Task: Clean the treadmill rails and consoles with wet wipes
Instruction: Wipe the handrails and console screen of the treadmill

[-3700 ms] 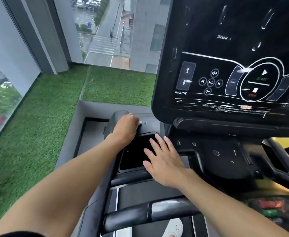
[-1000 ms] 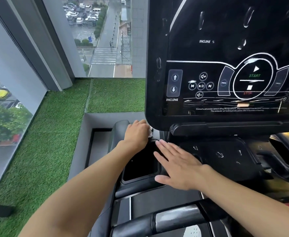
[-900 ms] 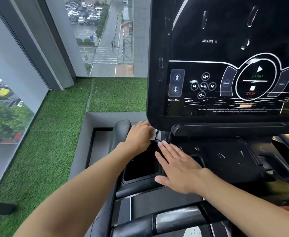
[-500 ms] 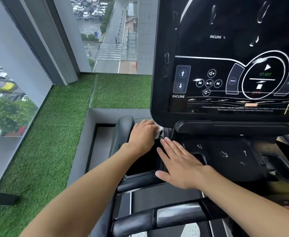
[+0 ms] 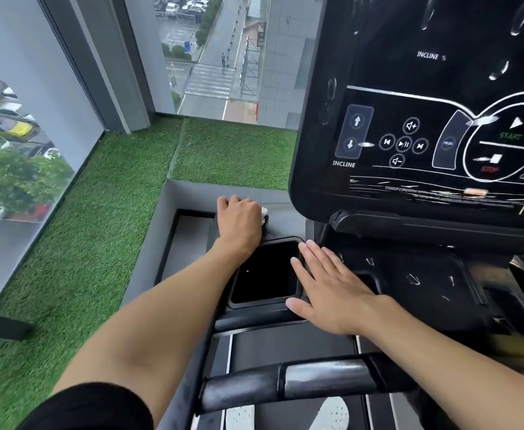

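Wet wipe [image 5: 264,214]: white, bunched, only a small bit shows at the thumb side of the left hand [image 5: 239,223]. Left hand's fingers are curled down over it, pressing it onto the dark grey top surface at the far left corner of the treadmill console deck [image 5: 409,274], just under the lower left edge of the display panel [image 5: 425,119]. How the wipe lies under the palm cannot be told.

Just near of that hand is 1 black rectangular storage pocket [image 5: 265,271] sunk into the deck. Right hand [image 5: 332,294] lies flat, palm down, fingers straight and close together, thumb out toward the near edge; it rests on the pocket's right rim and the deck beside it, holding nothing. The 2 hands are near but apart.

Display panel is glossy black, with INCLINE arrows, media buttons, START and STOP marks, and bright streaks on the glass. Nearer the person, a black handlebar [image 5: 301,383] with a silver grip section crosses above the belt [image 5: 291,346]. 2 white shoes [image 5: 332,412] show below it. Black sleeve [image 5: 93,408] on the left arm. Green artificial turf [image 5: 99,228] lies left of the machine, with floor-height windows [image 5: 21,119] beyond it showing street and cars.
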{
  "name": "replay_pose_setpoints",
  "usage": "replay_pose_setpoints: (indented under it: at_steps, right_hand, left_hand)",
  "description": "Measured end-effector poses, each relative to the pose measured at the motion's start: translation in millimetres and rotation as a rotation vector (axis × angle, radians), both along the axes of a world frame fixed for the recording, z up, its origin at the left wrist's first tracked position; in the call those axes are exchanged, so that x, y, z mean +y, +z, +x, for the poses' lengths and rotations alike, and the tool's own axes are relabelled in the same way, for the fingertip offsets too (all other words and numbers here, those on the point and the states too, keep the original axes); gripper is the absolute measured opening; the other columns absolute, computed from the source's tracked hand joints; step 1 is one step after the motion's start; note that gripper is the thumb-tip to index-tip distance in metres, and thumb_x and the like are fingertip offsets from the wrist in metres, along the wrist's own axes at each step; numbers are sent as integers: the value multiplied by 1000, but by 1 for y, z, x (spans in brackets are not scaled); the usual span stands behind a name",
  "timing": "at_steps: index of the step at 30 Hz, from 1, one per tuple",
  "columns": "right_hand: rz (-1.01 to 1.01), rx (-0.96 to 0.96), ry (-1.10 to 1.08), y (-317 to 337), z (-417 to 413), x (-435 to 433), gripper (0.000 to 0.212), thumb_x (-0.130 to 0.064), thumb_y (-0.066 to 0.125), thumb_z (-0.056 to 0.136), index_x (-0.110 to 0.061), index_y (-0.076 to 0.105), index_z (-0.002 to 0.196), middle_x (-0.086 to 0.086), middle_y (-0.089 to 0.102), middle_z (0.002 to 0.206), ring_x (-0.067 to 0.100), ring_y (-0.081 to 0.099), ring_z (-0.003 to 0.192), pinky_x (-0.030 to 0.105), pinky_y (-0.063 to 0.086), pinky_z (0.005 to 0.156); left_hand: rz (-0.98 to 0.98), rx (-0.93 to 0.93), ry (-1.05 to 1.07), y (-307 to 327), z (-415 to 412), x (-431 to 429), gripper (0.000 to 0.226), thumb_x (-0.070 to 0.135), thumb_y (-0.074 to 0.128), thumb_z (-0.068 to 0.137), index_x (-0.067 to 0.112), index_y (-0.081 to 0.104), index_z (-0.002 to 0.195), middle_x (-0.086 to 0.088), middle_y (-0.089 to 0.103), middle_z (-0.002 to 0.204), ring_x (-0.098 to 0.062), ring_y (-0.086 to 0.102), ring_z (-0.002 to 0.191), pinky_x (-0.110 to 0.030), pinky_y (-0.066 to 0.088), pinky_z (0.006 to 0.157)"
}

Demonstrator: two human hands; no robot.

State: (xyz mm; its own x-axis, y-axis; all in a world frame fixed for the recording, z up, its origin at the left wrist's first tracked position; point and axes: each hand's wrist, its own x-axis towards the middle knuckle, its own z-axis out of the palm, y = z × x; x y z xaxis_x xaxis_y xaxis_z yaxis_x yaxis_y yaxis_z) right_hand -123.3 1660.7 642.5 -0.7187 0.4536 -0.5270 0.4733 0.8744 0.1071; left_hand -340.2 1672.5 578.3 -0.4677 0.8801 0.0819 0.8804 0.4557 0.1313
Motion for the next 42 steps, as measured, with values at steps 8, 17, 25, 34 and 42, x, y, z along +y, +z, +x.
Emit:
replay_pose_setpoints:
  at_steps: [8, 17, 25, 34, 42]
  right_hand:
    - [-12, -12, -13, 3, -1, 0, 93, -72, -10, 81, -14, -15, 154, 12, -31, 157, 22, -36, 142, 41, -16, 119]
    - [-10, -17, -11, 1, -1, 1, 85, -66, 2, 89, -14, -12, 154, 13, -31, 157, 22, -38, 140, 42, -16, 119]
    - [-16, -7, -18, 1, -1, 1, 79, -62, 12, 99, -13, -13, 154, 12, -32, 157, 21, -36, 141, 42, -16, 120]
    - [-33, 51, -28, 1, 1, 1, 78, -62, 15, 99, -14, -11, 155, 11, -30, 158, 21, -35, 142, 41, -17, 119]
    - [-41, 477, -180, 16, 14, 7, 39, -6, 41, 93, -7, 62, 125, -3, 44, 144, 14, 36, 137, 32, 39, 106]
  left_hand:
    - [90, -183, -65, 9, 13, 15, 21, 18, 53, 94, 19, 73, 88, -3, 68, 91, -22, 56, 103, -36, 25, 86]
    - [183, -222, -340, 21, 46, 13, 19, 17, 53, 94, 25, 70, 94, 4, 64, 104, -22, 52, 110, -34, 24, 84]
    - [139, -109, -295, 9, 26, -28, 20, 26, 56, 96, 28, 75, 101, 8, 68, 105, -18, 51, 116, -34, 19, 89]
    - [16, -15, -133, 6, 9, -46, 15, 16, 54, 90, 24, 65, 85, 5, 64, 90, -21, 51, 111, -39, 19, 88]
    - [77, -186, -194, 11, 36, -29, 26, 24, 49, 100, 28, 70, 115, 7, 61, 126, -22, 45, 119, -36, 21, 90]
